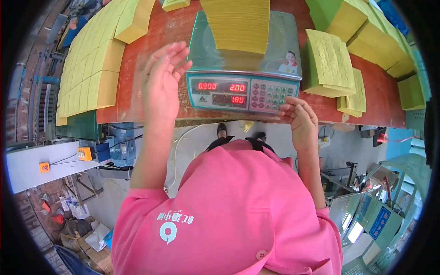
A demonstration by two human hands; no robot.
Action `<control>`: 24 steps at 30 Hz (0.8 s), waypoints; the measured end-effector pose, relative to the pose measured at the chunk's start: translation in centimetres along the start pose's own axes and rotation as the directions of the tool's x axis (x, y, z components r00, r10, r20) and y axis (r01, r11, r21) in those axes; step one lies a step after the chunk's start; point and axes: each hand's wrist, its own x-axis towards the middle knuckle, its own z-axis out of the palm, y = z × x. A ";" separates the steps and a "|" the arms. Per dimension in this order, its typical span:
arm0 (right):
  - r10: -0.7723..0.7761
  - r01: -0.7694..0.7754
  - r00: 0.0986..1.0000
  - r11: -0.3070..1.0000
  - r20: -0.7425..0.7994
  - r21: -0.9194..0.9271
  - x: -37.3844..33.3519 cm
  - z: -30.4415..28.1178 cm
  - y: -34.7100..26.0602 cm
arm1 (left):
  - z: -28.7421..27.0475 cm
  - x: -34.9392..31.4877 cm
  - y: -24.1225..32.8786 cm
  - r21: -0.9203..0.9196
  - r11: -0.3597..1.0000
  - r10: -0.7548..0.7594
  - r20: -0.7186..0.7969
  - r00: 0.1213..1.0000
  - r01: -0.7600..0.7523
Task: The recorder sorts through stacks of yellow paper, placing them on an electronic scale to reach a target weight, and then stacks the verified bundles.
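Note:
A tall stack of yellow paper sheets [238,27] rests on the metal pan [284,41] of a teal digital weighing scale [195,94], whose red display is lit. My left hand [167,75] is raised just left of the scale, fingers loosely apart with nothing in them. By the scale's front right corner, next to the keypad [272,94], is my right hand [300,117]. Its fingers are slightly bent and hold nothing that I can see; whether they touch the scale I cannot tell.
Yellow paper stacks stand in rows on the red table [160,34], left [94,73] and right [382,46]. One stack with embossed tops [327,62] sits close to the scale's right side. A white bench with orange switch boxes [85,153] lies left; a green chair [408,167] stands right.

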 end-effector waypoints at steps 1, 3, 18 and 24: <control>0.001 -0.001 1.000 1.000 0.004 0.010 0.0 -0.2 0.1 | 0.4 0.5 0.6 0.031 0.999 0.039 0.023 0.999 -0.040; 0.006 -0.006 1.000 1.000 -0.008 0.017 0.3 -0.6 0.4 | 1.3 2.0 1.7 0.061 0.996 0.069 0.055 0.996 -0.072; -0.468 0.464 0.882 0.848 0.047 -0.258 10.8 6.5 -5.9 | 1.1 22.1 4.7 -0.093 0.920 -0.228 0.662 0.714 0.380; -0.537 0.513 0.842 0.827 -0.056 -0.231 25.4 11.1 -6.2 | 7.9 25.0 5.9 0.219 0.824 -0.545 0.558 0.626 0.522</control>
